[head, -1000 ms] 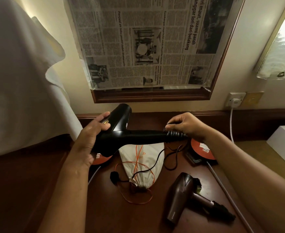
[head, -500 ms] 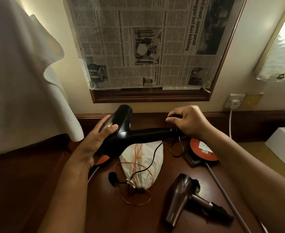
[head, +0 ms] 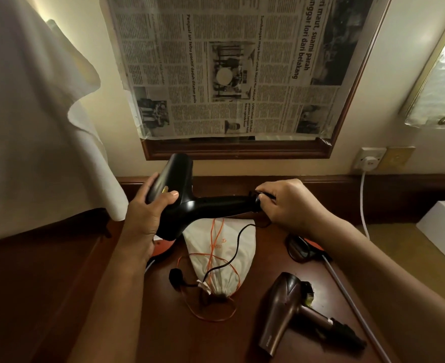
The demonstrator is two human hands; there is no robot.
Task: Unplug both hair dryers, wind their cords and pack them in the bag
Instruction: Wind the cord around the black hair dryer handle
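Gripping the black hair dryer (head: 190, 205) by its body, your left hand (head: 148, 218) steadies it while your right hand (head: 287, 203) pinches the cord (head: 232, 247) at the handle's end, ready for winding.

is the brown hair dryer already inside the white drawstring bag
No, the brown hair dryer lies on the wooden table, beside the white drawstring bag.

One dryer (head: 190, 205) held above the bag (head: 221, 260) lying on the table (head: 148, 334); second dryer (head: 289, 307) laid to the bag's right
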